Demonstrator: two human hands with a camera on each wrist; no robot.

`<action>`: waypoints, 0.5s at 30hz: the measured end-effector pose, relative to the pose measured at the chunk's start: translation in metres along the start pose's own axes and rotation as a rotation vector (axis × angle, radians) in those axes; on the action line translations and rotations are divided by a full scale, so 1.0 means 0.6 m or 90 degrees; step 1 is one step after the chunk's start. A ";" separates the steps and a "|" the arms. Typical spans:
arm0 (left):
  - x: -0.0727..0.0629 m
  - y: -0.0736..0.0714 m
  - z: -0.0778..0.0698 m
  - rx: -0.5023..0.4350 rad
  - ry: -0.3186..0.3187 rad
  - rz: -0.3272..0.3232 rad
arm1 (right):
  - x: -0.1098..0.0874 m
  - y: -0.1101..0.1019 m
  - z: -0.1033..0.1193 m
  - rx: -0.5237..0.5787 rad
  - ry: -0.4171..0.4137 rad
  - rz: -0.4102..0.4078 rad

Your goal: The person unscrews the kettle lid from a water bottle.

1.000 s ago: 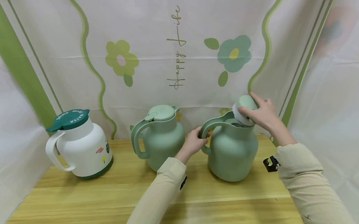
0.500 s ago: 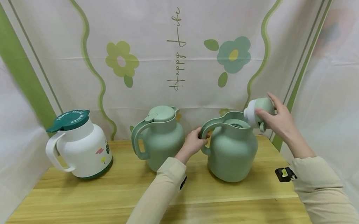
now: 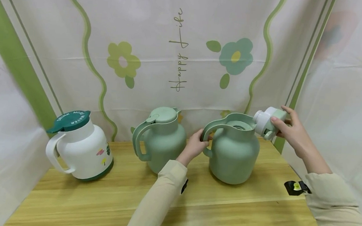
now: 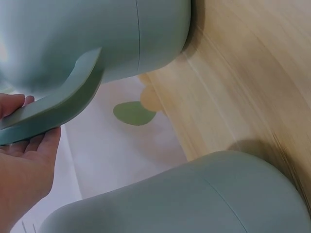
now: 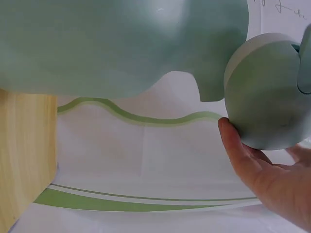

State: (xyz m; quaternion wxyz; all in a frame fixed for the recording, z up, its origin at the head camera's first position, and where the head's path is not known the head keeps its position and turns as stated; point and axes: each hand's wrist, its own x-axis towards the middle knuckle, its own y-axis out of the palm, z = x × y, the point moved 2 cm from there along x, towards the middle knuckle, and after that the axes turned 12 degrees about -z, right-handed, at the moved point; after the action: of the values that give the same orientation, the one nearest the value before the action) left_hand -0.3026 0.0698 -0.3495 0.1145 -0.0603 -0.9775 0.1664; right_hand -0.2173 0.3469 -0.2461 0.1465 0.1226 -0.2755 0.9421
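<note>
1. Right hand point(image 3: 295, 134): fingers and thumb pinch lid point(image 3: 267, 122) by its green sides, off the pot, just right of the spout; contact with spout: can't tell.
2. Left hand point(image 3: 195, 146): fingers curled round handle point(image 4: 65, 102) of right pot point(image 3: 234, 156).
3. Change: lid has shifted right and a bit lower over the last second, from above the mouth point(image 3: 239, 125) to beside it; left hand hasn't moved. Mouth now uncovered, so lid removal looks done.
4. Lid lies on its side: white plug end points left toward pot, green top right, into the hand. Long axis roughly sideways.
5. Right pot upright on worktop point(image 3: 218, 211), long axis vertical, spout right, handle left.
6. Farther left: middle pot point(image 3: 165, 147), lidded, then white pot point(image 3: 83, 151), green lid on.
7. Behind: printed cloth point(image 3: 150, 22).
</note>
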 end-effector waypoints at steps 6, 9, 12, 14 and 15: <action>-0.002 0.001 -0.001 -0.008 0.000 -0.006 | -0.006 -0.006 -0.025 0.028 -0.009 -0.013; -0.002 0.001 -0.002 -0.006 -0.003 -0.005 | -0.011 -0.009 -0.034 0.045 -0.004 -0.017; -0.003 0.002 -0.003 -0.006 -0.007 -0.006 | -0.017 -0.013 -0.043 0.048 0.003 -0.011; -0.004 0.002 -0.003 -0.002 -0.004 -0.011 | -0.020 -0.014 -0.049 0.047 0.006 -0.003; -0.004 0.001 -0.004 0.003 0.000 -0.015 | -0.021 -0.014 -0.053 0.049 0.008 0.001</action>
State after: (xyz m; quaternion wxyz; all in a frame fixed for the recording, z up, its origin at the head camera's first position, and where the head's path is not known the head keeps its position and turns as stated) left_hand -0.2997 0.0710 -0.3482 0.1169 -0.0482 -0.9778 0.1672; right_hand -0.2073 0.3688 -0.2718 0.1424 0.1217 -0.2381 0.9530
